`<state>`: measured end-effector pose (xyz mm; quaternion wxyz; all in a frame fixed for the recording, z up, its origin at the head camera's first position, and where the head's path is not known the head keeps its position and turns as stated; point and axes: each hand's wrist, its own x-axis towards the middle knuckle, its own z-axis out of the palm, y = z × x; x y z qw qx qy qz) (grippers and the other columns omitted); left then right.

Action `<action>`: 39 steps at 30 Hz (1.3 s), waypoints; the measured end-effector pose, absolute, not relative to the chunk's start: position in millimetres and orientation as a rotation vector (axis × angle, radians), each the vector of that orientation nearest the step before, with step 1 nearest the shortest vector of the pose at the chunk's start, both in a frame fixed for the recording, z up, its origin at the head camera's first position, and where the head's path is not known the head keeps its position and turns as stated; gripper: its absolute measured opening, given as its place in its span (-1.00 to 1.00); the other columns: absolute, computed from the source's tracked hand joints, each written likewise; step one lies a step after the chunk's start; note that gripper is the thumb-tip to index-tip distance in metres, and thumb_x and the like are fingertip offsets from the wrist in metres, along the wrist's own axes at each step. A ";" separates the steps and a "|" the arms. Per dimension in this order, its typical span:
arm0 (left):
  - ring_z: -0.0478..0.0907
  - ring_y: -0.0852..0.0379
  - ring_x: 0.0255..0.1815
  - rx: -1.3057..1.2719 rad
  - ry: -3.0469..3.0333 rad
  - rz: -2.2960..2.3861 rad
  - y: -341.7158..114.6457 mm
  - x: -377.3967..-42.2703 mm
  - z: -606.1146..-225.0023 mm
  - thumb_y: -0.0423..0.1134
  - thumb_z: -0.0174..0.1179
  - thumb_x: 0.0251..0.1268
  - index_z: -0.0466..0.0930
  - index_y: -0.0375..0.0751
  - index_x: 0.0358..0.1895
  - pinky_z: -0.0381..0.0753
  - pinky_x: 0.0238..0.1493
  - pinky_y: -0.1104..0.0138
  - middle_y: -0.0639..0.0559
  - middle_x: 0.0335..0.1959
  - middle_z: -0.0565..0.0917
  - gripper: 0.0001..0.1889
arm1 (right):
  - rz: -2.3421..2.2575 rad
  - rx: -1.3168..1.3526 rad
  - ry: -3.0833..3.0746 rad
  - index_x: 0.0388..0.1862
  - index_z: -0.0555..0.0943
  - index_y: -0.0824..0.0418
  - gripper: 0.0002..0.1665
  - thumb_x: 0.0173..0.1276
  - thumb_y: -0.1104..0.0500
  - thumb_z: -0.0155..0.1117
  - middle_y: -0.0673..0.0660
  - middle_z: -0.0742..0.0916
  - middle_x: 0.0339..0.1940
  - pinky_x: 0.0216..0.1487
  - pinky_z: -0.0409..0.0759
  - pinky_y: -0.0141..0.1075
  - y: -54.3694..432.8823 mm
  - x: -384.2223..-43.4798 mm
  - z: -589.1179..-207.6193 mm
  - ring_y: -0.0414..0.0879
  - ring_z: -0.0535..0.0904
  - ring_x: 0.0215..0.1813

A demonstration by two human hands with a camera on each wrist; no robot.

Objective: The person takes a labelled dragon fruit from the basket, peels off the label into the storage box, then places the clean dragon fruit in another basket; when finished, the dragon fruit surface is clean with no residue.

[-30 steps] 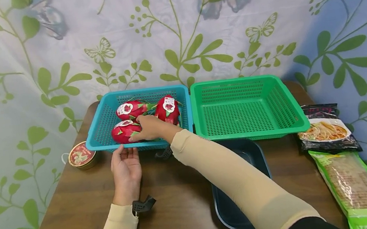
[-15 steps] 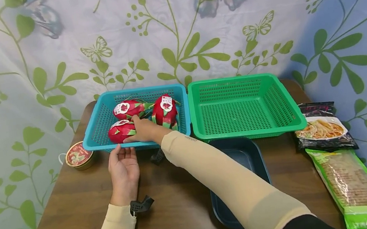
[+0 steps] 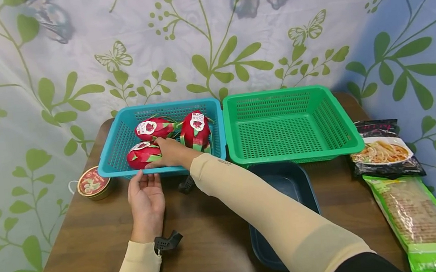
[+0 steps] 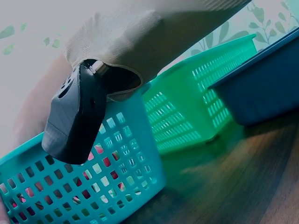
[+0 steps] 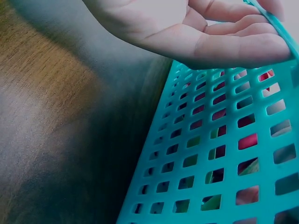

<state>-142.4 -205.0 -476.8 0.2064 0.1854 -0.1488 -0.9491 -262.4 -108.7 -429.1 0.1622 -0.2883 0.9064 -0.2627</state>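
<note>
Inside the blue basket [image 3: 117, 144] lie three red dragon fruits with white stickers. My right hand [image 3: 172, 152] reaches over the basket's front rim and grips the front dragon fruit [image 3: 139, 157], thumb low and fingers across its right end. Behind it is a second dragon fruit [image 3: 155, 128], and a third dragon fruit [image 3: 194, 134] leans at the right. My left hand [image 3: 147, 202], palm up, holds the basket's front rim; in the right wrist view the left hand [image 5: 224, 35] has its fingers below the rim. The basket wall [image 5: 233, 177] partly hides the fruit there.
A green basket [image 3: 278, 136] adjoins the blue one on the right. Under my right forearm sits a dark blue tray [image 3: 263, 247]. At right lie a black noodle packet [image 3: 385, 153] and a green-edged packet [image 3: 425, 215]. A round red-lidded tub [image 3: 93, 184] stands at left.
The head view has shifted slightly. The front dragon fruit and my right hand have moved very little relative to the basket; my left hand stays at the rim.
</note>
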 end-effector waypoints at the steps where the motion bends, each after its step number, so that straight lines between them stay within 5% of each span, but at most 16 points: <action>1: 0.57 0.01 -0.20 0.522 -0.411 -2.643 -205.3 -142.4 -476.4 -0.38 0.15 0.59 0.43 -0.33 -0.06 0.70 -0.05 0.27 -0.15 -0.17 0.56 -0.90 | -0.749 -0.824 2.588 0.63 0.25 0.24 0.10 0.36 -0.31 0.46 0.18 0.55 0.44 0.34 0.50 -0.25 -109.2 -262.4 -428.8 -0.02 0.46 0.40; 19: 0.55 0.02 -0.21 0.516 -0.418 -2.651 -207.1 -142.7 -475.1 -0.40 0.06 0.64 0.43 -0.34 -0.09 0.71 -0.08 0.28 -0.14 -0.21 0.54 -0.94 | -0.856 -0.819 2.569 0.65 0.24 0.21 0.13 0.33 -0.34 0.47 0.15 0.55 0.45 0.37 0.47 -0.25 -105.3 -260.4 -420.9 -0.04 0.48 0.37; 39: 0.53 0.01 -0.23 0.509 -0.414 -2.630 -206.2 -141.8 -476.4 -0.41 0.10 0.61 0.44 -0.34 -0.16 0.71 -0.08 0.25 -0.13 -0.27 0.54 -0.91 | -1.079 -0.803 2.584 0.63 0.39 0.11 -0.15 0.47 -0.07 0.46 0.06 0.52 0.53 0.41 0.43 -0.25 -99.9 -266.6 -425.4 -0.06 0.42 0.47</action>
